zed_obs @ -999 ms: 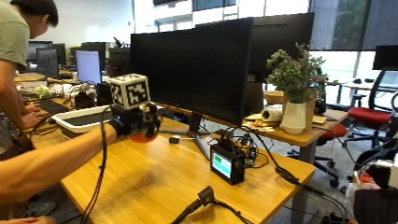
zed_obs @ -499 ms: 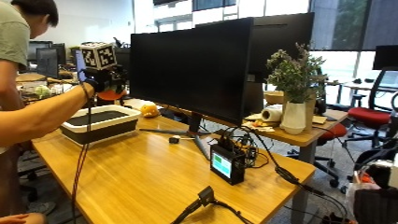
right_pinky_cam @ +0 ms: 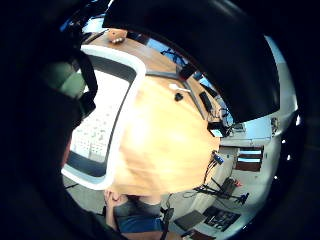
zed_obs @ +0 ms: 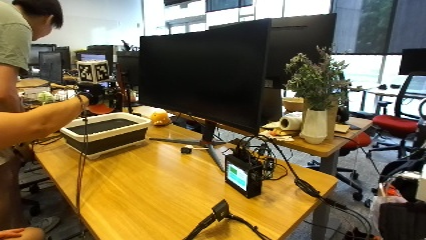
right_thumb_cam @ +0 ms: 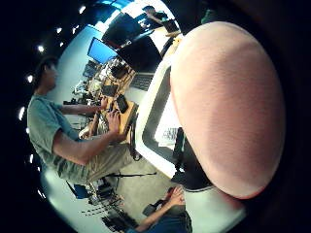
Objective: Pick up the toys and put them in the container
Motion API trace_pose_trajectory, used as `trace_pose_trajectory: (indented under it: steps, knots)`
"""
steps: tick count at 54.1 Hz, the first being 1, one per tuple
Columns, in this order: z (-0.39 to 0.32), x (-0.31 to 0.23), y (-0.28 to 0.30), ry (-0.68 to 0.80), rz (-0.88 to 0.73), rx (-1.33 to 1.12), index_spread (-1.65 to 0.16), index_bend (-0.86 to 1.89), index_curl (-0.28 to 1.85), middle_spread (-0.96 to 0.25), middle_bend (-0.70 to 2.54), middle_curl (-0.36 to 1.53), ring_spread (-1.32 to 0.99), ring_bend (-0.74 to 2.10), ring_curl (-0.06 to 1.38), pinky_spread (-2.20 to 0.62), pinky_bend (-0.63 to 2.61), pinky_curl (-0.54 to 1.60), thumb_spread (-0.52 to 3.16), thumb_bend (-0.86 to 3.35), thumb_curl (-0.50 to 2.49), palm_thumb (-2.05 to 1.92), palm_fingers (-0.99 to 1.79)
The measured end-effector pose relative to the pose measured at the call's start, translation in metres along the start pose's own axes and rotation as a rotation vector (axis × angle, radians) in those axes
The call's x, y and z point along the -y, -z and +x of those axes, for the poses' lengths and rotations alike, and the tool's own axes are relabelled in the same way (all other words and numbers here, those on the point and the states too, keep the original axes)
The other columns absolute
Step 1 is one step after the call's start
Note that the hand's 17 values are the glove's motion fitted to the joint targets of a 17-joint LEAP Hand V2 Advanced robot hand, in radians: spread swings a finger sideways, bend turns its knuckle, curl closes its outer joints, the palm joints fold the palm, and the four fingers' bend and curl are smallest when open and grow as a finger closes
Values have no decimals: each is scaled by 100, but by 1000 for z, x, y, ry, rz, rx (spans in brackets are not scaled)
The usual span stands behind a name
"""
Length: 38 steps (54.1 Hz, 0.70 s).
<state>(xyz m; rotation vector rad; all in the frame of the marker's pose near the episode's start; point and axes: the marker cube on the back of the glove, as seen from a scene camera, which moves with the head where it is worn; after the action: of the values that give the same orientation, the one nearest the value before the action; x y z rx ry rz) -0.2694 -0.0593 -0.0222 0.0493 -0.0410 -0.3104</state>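
The gloved right hand (zed_obs: 91, 93) hangs above the far left part of the white-rimmed, dark-walled rectangular plastic container (zed_obs: 106, 132), at the left middle of the outside view, with the forearm stretched in from the left edge of the frame. A red-orange rounded toy (zed_obs: 101, 108) shows just under the hand in that view, and in the thumb-side palm view a large, smooth pinkish-red rounded object (right_thumb_cam: 228, 107) fills the right half of the picture, with the container's white rim (right_thumb_cam: 150, 116) behind it. I judge that the fingers are wrapped round this toy, though the fingers themselves are not plainly seen.

The chief risk is a release off to one side. In the outside view the hand sits close to the container's far rim, so if the toy were let go while over the rim it could strike the edge and roll onto the light wooden tabletop (zed_obs: 153, 185) or off its left end. A rounded toy will roll readily. A drop from this height could also make it bounce back out.

A second toy, a small yellow-orange figure (zed_obs: 160, 118), sits on the tabletop just beyond the container's right end, near the foot of the large black monitor (zed_obs: 219, 70); reaching for it means working close to the monitor stand and the cables there.

The little-finger-side palm view looks down into the container (right_pinky_cam: 125, 125), whose pale floor shows no toy that I can make out.
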Motion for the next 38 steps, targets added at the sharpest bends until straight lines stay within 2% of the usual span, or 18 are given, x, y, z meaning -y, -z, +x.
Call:
trace_pose_trajectory:
  steps: [5,13,22,38]
  knots:
    - [-6,6,-13,-5,-54,11,-32,10,13,-32,16,47,-32,100,47,-35,141,43,145,-2,38,18,33]
    - [-10,6,-24,26,-113,10,-31,15,17,-16,19,47,-19,69,39,-20,143,42,135,-4,35,8,-9]
    - [-17,-2,-14,40,-63,-11,-31,15,20,-10,19,45,-8,48,29,-6,133,37,120,-6,33,-5,-13]
    - [-9,-16,4,63,1,-29,-30,14,23,-7,18,43,-3,38,27,4,110,30,112,-7,29,-8,-11]
